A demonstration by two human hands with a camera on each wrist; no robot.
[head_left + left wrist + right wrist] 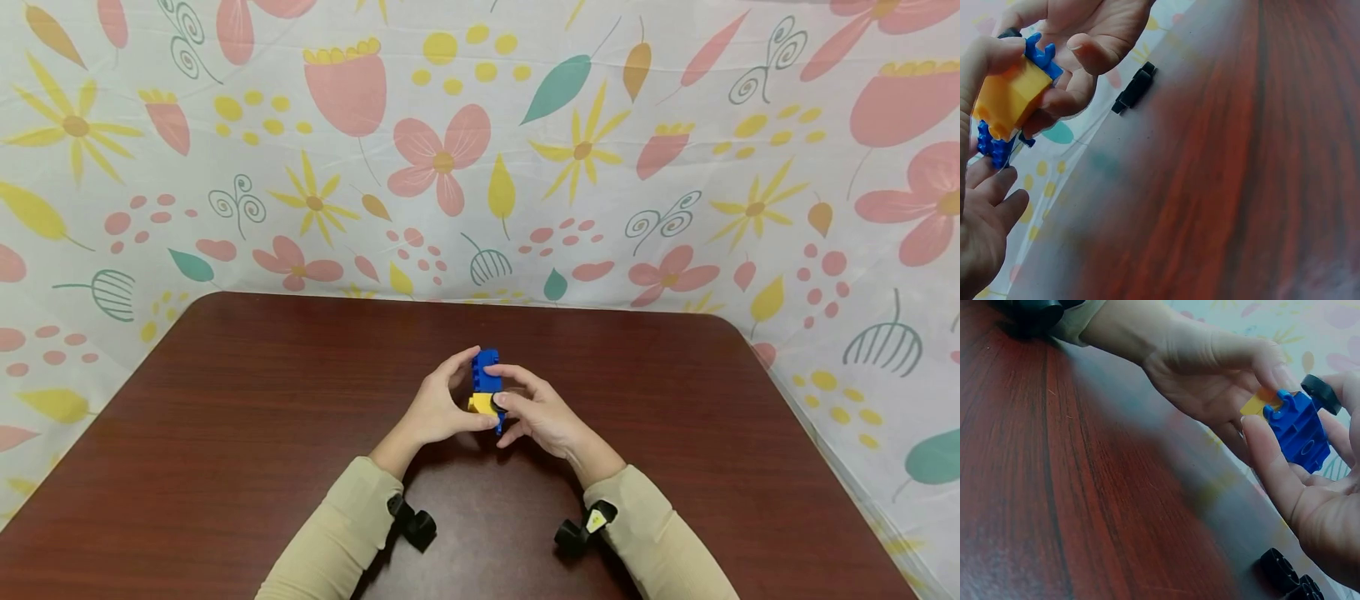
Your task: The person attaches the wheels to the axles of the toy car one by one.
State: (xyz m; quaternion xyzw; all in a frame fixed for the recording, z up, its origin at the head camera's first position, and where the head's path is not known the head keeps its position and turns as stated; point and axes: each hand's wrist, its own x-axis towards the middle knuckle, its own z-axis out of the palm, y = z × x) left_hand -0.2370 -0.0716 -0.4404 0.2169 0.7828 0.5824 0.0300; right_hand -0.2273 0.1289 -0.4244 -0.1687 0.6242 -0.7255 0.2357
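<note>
My left hand (437, 408) and right hand (551, 422) both hold a blue-and-yellow building-block toy (487, 382) above the table. Its yellow block (1016, 94) is next to my left thumb, while the left fingers reach the far blue end. My right thumb lies by a black wheel (1321, 394) at the toy's side; whether the wheel is fixed on, I cannot tell. Open blue hooks (1280, 405) stick out from the ribbed blue underside, which faces the right wrist camera. My fingers cover part of the toy.
Black wheels (1279, 570) lie on the brown table (225, 433) near my right hand; the head view does not show them. A black camera sits on each wrist, the left one (414, 525) and the right one (581, 533). Floral cloth (450, 233) hangs behind the table.
</note>
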